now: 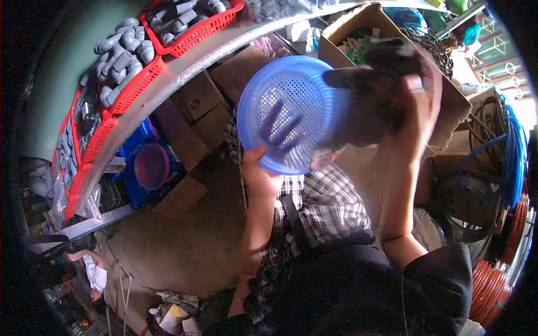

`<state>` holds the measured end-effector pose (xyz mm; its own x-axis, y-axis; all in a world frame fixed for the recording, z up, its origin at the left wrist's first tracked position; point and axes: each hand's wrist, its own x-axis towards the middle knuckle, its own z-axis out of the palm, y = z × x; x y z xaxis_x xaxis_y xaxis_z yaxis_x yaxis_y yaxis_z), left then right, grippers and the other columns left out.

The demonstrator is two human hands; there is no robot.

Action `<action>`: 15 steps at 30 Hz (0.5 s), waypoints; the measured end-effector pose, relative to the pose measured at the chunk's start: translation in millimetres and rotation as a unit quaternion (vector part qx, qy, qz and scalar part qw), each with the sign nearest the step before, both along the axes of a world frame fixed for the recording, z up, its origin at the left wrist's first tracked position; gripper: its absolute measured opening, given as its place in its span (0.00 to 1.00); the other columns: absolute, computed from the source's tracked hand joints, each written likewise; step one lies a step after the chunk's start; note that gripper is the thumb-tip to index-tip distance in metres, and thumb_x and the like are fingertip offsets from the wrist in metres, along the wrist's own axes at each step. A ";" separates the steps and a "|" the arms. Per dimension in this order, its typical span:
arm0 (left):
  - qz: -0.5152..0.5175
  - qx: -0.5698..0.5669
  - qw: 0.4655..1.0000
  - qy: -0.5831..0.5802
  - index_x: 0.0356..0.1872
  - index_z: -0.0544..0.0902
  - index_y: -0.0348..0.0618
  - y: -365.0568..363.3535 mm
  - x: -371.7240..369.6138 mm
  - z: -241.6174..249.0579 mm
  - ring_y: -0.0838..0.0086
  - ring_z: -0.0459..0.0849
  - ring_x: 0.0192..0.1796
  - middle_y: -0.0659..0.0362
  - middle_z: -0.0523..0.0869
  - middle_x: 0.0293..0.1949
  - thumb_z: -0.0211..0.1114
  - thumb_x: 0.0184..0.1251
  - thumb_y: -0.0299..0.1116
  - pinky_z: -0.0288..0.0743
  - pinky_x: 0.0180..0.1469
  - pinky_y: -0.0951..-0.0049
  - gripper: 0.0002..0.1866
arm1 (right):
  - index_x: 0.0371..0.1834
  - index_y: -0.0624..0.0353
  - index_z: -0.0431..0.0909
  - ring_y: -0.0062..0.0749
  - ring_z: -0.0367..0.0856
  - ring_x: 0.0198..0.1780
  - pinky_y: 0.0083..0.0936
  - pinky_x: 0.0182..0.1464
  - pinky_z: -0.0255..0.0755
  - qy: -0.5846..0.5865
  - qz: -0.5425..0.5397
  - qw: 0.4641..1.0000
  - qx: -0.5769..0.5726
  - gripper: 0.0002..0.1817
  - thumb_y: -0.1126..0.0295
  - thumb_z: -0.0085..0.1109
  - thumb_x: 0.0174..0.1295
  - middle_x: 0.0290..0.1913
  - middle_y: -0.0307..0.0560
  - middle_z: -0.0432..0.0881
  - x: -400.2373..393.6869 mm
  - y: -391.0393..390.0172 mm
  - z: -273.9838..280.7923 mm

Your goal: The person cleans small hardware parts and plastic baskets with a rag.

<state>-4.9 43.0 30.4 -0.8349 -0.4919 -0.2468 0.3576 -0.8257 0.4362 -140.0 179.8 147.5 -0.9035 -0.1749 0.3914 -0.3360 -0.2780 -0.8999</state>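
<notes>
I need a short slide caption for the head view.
Left hand holds blue basket; right hand raised beside it.

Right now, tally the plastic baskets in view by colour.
Blue basket, held up by the left hand: 1
Red baskets on the shelf, holding grey pipe fittings: at least 3
Total: at least 4

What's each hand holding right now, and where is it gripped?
Left hand grips the blue basket at its lower rim. Right hand is raised beside it; what it holds cannot be told.

Metal shelf (pixel 185 70), red baskets (pixel 193 31) of grey pipe fittings (pixel 120 47) on it
</notes>
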 end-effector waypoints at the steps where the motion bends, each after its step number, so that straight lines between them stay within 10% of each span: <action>1: 0.032 -0.038 0.999 -0.016 0.56 0.64 0.32 2.5 -3.3 7.3 0.58 0.71 0.55 0.48 0.72 0.54 0.53 0.49 0.37 0.62 0.59 0.57 0.31 | 0.53 0.59 0.69 0.32 0.73 0.48 0.29 0.50 0.69 0.019 0.037 0.995 0.095 0.24 0.67 0.59 0.51 0.47 0.47 0.74 5.5 -6.9 -9.5; 4: 0.124 -0.076 0.986 -0.084 0.54 0.67 0.32 2.3 -8.6 -7.9 0.59 0.72 0.54 0.48 0.74 0.51 0.50 0.55 0.42 0.63 0.58 0.60 0.28 | 0.56 0.54 0.66 0.46 0.69 0.51 0.37 0.52 0.67 0.282 0.019 0.839 0.466 0.33 0.74 0.62 0.40 0.50 0.55 0.66 38.6 -31.8 -47.6; 6: 0.106 -0.073 0.986 -0.103 0.54 0.68 0.33 -2.1 -5.9 -8.2 0.59 0.72 0.53 0.49 0.74 0.51 0.48 0.57 0.45 0.63 0.58 0.60 0.28 | 0.55 0.54 0.66 0.52 0.69 0.47 0.38 0.50 0.67 0.227 0.005 0.840 0.493 0.35 0.79 0.60 0.37 0.47 0.56 0.66 74.1 -44.5 -62.2; 10: 0.101 -0.107 0.981 -0.127 0.55 0.66 0.36 7.8 5.6 6.1 0.62 0.69 0.56 0.50 0.70 0.54 0.45 0.61 0.49 0.60 0.61 0.63 0.28 | 0.48 0.56 0.68 0.55 0.69 0.42 0.40 0.46 0.67 0.071 0.241 0.904 0.347 0.29 0.81 0.56 0.35 0.39 0.57 0.66 79.1 -58.9 -54.3; 12: 0.111 -0.034 0.993 0.010 0.59 0.61 0.38 14.7 12.1 -2.0 0.62 0.62 0.62 0.51 0.64 0.60 0.47 0.59 0.50 0.55 0.63 0.63 0.32 | 0.42 0.55 0.73 0.51 0.72 0.42 0.37 0.45 0.68 0.125 0.217 0.939 0.237 0.25 0.82 0.54 0.34 0.35 0.51 0.71 69.6 -74.4 -59.0; 15: 0.127 -0.156 0.973 -0.112 0.64 0.55 0.40 24.6 15.5 -7.0 0.59 0.59 0.64 0.52 0.59 0.63 0.51 0.55 0.50 0.52 0.64 0.59 0.37 | 0.38 0.57 0.75 0.49 0.73 0.41 0.36 0.43 0.70 0.182 0.071 0.944 0.264 0.23 0.84 0.53 0.32 0.35 0.51 0.72 58.2 -88.9 -59.7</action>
<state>10.6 67.5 23.4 -0.6193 -0.7553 -0.2146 0.3999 -0.5386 0.7416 -81.8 90.9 87.8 -0.6778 -0.5427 0.4961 -0.6436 0.1115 -0.7572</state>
